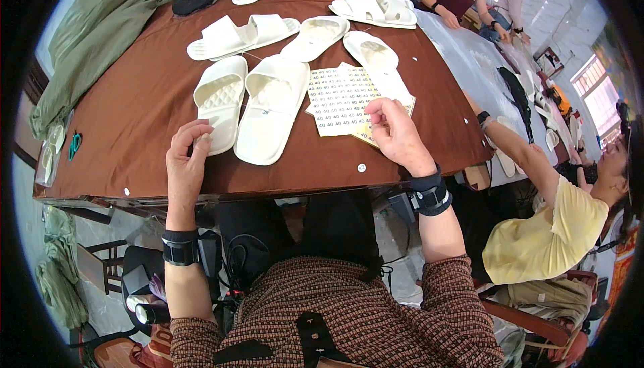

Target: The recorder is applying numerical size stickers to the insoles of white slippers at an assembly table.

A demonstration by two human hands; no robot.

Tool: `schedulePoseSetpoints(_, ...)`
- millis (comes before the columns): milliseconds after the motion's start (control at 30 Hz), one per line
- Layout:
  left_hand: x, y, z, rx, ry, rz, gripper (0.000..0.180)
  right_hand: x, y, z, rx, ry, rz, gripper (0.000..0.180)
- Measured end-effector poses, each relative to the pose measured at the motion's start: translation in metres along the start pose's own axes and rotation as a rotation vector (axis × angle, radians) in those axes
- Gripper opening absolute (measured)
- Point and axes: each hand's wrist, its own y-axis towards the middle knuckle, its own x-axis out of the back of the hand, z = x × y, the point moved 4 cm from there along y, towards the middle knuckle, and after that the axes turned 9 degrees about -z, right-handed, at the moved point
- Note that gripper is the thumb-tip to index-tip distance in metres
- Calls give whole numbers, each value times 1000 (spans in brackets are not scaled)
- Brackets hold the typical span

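Note:
My left hand is at the edge of the table, its fingers curled against the outer heel edge of a white slipper. What its fingertips hold, if anything, is hidden. Close beside that slipper lies its mate, with a small printed label on the insole. Over the lower right of several overlapping sticker sheets, my right hand is raised with thumb and forefinger drawn together. Anything between those fingertips is too small to make out.
More white slippers lie farther back on the brown-covered table. Green scissors rest at the left, near green cloth. A co-worker in a yellow shirt reaches over a neighbouring table at the right; other people stand beyond.

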Motion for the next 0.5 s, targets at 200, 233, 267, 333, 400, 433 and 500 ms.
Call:
schedulePoseSetpoints(200,1,0,2,-1,7,6,15,3,1,5,7,30,-13,25)
schedulePoseSetpoints(233,1,0,1,0,7,7,15,2,2,6,8,-16,3,25)
schedulePoseSetpoints(267,1,0,1,11,9,3,14,2,2,6,8,-62,19,24)
schedulePoseSetpoints(333,1,0,2,22,9,1,14,1,2,7,5,-69,25,24)
schedulePoseSetpoints(400,0,0,1,16,17,6,14,1,2,7,4,-76,31,24)
schedulePoseSetpoints(433,1,0,1,17,17,5,14,2,2,8,15,-91,34,23)
schedulePoseSetpoints(500,1,0,1,3,10,7,14,1,2,9,26,-106,37,23)
